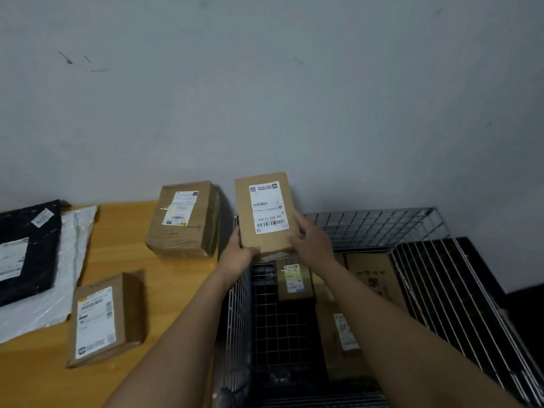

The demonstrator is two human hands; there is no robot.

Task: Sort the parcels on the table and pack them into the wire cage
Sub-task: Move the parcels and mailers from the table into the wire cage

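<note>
Gripping the brown parcel [265, 213] at its lower end: L hand [238, 254] fingers [236, 232] curled round its left edge, R hand [312, 245] fingers clamped on the right edge w/ thumb on the front face. Parcel is upright, white label facing the camera, print upside down, held up above the far-left corner of the wire cage [368, 228]. Inside the cage: small labelled box [294, 279] just below the hands, printed carton [374, 275] beside it, long labelled box [341, 334] nearer. Left of the cage, the wood surface [123, 251] carries a far taped box [184, 219] by the wall, a near taped box [100, 322], and a black mailer [26, 251] overlapping a white poly bag [73, 254].
</note>
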